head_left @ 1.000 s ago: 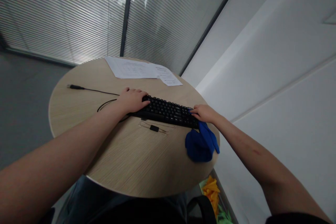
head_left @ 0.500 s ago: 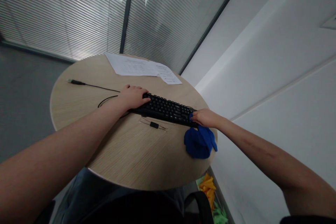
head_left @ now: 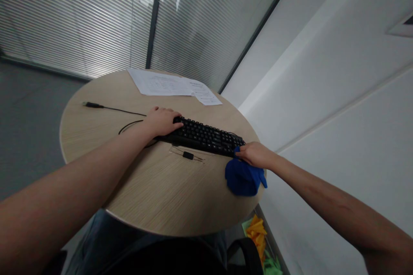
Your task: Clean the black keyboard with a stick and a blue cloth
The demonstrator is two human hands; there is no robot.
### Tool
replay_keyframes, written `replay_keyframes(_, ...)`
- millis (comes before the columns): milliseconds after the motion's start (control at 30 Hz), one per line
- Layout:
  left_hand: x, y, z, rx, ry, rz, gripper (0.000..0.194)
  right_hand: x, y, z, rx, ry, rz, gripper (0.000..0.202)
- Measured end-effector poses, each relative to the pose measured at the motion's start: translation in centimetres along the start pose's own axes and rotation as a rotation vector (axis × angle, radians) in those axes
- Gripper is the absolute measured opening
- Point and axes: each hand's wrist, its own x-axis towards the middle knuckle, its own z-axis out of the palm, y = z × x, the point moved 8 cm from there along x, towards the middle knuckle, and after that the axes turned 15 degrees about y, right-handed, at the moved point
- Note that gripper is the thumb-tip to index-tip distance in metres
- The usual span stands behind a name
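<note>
A black keyboard [head_left: 206, 136] lies slantwise on the round wooden table [head_left: 155, 197]. My left hand [head_left: 163, 121] grips its left end, the thumb over the keys and the fingers along the far side. At the keyboard's right end, my right hand [head_left: 255, 154] pinches part of a blue cloth [head_left: 243, 177] against the near corner. The rest of that cloth hangs loosely crumpled on the tabletop by the table's right edge. Some fingertips of the right hand are hidden in the cloth.
A black cable with a USB plug [head_left: 93, 105] stretches out to the left. Printed sheets [head_left: 161, 84] lie at the far edge. A small black cable grommet [head_left: 188, 155] sits in front of the keyboard. Yellow cloth [head_left: 257, 232] and green cloth [head_left: 272, 265] are below, near the wall.
My right hand has drawn slightly back toward me with the blue cloth, from the keys to the keyboard's near right corner. The left hand stays on the left end.
</note>
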Motion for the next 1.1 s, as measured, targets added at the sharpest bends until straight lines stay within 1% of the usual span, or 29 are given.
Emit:
replay_keyframes(133,0.0,0.1,-0.2,-0.007,-0.002,0.017,0.058,0.4,0.9,0.3,-0.021,0.013,0.146,0.033)
replay_keyframes(233,0.1,-0.1,0.0,-0.006,-0.001,0.015,0.058,1.1,2.1,0.6,-0.025,0.032,0.207,0.034)
replay_keyframes(400,0.0,-0.1,0.1,-0.031,0.001,0.014,0.058,3.1,4.9,1.3,-0.021,0.063,0.257,0.035)
replay_keyframes(467,-0.1,-0.1,0.1,-0.033,0.003,0.01,0.057,3.7,6.2,1.4,-0.009,0.078,0.307,0.034)
replay_keyframes(533,-0.1,-0.1,0.0,-0.023,0.01,0.011,0.057,3.9,7.5,1.6,-0.012,0.076,0.368,0.031)
replay_keyframes(600,-0.1,0.0,-0.1,-0.011,0.02,0.015,0.056,3.6,8.7,1.8,-0.035,0.066,0.41,0.031)
replay_keyframes(667,-0.2,0.0,-0.1,-0.004,0.027,0.016,0.056,2.5,10.4,1.9,-0.056,0.109,0.463,0.033)
replay_keyframes(700,-0.2,0.0,-0.2,-0.001,0.031,0.016,0.057,1.6,11.5,1.8,-0.058,0.165,0.512,0.034)
replay_keyframes(767,-0.3,0.1,-0.2,0.004,0.032,0.017,0.058,-0.9,14.1,2.0,-0.032,0.271,0.674,0.038)
replay_keyframes(833,-0.3,0.1,-0.2,0.007,0.029,0.02,0.058,-4.1,16.4,3.3,0.06,0.325,0.852,0.037)
replay_keyframes(900,-0.2,0.1,-0.2,0.01,0.021,0.016,0.057,-7.1,17.5,5.6,0.242,0.328,1.003,0.032)
replay_keyframes(933,-0.2,0.1,-0.1,0.013,0.016,0.013,0.057,-8.5,17.7,7.1,0.372,0.325,1.103,0.032)
replay_keyframes(1000,-0.1,0.1,-0.2,0.024,0.007,0.01,0.056,-10.4,17.2,9.8,0.639,0.381,1.288,0.035)
replay_keyframes(1033,-0.1,0.1,-0.2,0.031,0.005,0.01,0.056,-10.8,16.6,10.9,0.753,0.422,1.357,0.036)
replay_keyframes(1100,-0.1,0.2,-0.2,0.038,0.002,0.016,0.056,-10.5,15.2,12.5,0.925,0.536,1.434,0.035)
